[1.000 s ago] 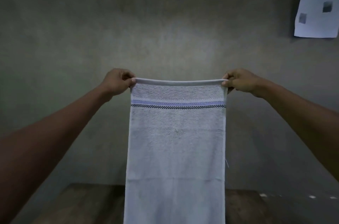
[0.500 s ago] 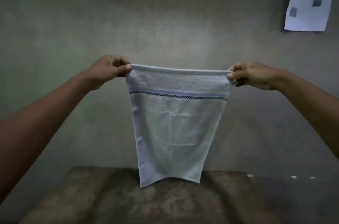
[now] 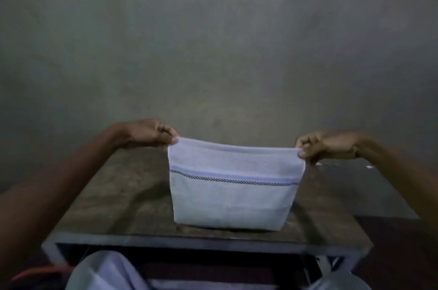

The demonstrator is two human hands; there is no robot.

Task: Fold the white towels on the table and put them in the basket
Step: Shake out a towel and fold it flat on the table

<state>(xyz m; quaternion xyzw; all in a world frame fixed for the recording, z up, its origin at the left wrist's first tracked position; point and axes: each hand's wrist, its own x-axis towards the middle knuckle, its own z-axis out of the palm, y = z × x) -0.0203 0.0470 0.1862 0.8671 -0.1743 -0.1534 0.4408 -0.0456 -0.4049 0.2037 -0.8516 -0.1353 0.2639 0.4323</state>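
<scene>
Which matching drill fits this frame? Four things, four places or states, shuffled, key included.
Things:
1 left hand
2 right hand
3 towel
4 table

Places or states:
a white, held up by its top edge
b pinches the top corner on the person's right
c dark, under the towel
d pinches the top corner on the person's left

Pairs: 1-d, 2-b, 3-a, 4-c

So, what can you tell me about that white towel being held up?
The towel is white, soft terry-looking cloth, with a pale blue stripe and a thin dark checked line running across below its top hem. It hangs upright and spread flat. The left hand pinches one top corner, the right hand the other. Its lower edge seems to meet the dark table.
</scene>
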